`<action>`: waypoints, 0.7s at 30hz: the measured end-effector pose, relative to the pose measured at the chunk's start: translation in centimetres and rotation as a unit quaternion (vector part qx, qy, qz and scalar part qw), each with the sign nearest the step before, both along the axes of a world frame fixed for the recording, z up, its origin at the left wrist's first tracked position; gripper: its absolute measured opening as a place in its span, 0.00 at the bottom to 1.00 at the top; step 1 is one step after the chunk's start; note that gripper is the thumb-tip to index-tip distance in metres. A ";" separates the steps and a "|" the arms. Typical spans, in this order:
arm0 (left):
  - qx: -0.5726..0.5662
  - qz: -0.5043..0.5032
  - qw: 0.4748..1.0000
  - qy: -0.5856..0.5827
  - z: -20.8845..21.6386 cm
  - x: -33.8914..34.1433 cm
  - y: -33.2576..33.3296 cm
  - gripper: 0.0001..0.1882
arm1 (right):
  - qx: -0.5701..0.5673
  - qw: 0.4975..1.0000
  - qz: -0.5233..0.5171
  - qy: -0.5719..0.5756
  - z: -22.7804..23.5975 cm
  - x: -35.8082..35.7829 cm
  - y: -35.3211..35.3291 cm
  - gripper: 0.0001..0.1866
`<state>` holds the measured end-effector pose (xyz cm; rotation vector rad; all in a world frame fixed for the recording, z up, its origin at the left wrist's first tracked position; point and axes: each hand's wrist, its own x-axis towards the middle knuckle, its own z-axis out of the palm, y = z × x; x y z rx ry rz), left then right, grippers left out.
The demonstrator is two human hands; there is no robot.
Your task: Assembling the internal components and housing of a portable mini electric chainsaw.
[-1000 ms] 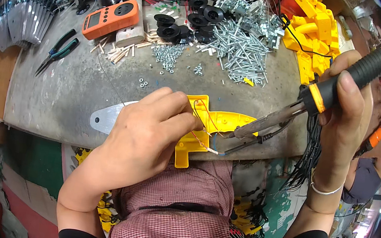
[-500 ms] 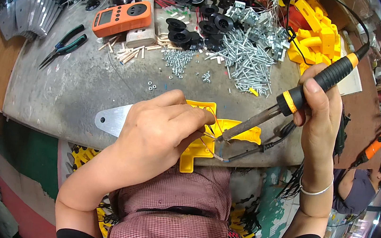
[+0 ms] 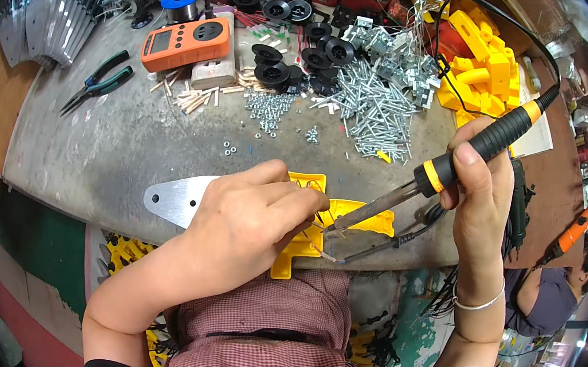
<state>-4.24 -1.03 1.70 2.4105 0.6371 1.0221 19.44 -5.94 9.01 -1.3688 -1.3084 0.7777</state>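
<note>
Soldering wires (image 3: 327, 256) mid-frame, seemingly: right hand (image 3: 482, 195) grips iron (image 3: 436, 174), left hand (image 3: 250, 215) perhaps pinching, cannot tell; next calls for steady tip (image 3: 340, 222)

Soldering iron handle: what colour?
The handle is black with orange-yellow bands, clearest in the head view.

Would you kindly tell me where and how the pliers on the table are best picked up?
I'd take the pliers by their handles, probably coming from the right: the handles spread apart toward the upper right, while the narrow tips point lower left.
</note>
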 end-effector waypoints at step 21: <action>-0.055 0.071 0.996 -0.002 2.3 -1.9 -1.9 0.16 | 0.012 1.000 -0.016 -0.019 0.2 0.3 -0.3 0.12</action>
